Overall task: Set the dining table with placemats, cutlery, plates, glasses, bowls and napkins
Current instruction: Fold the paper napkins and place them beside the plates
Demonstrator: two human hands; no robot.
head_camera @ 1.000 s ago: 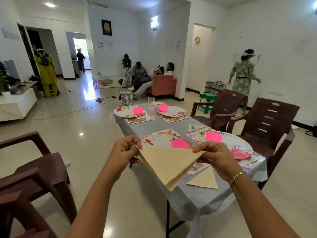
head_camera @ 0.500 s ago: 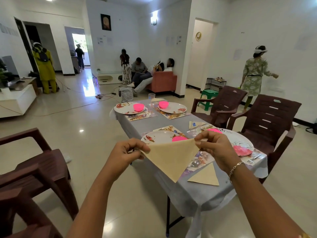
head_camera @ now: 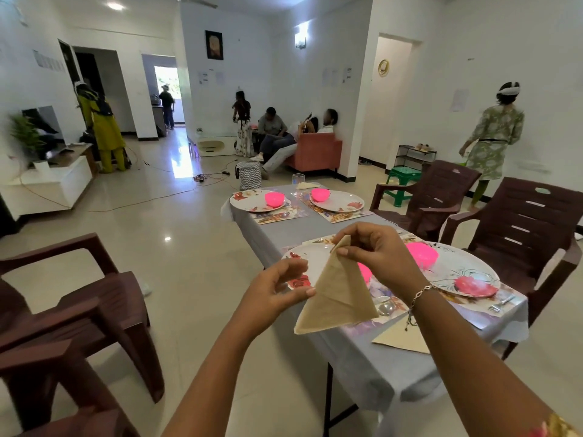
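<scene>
Four plates, four pink bowls, four placemats, one glass, perhaps three napkins.

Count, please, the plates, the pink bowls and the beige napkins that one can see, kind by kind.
Plates: 4 (far left, far right, near left, near right)
Pink bowls: 4 ()
Beige napkins: 3 in plain view (held, lying near, far)
Total: 11
</scene>
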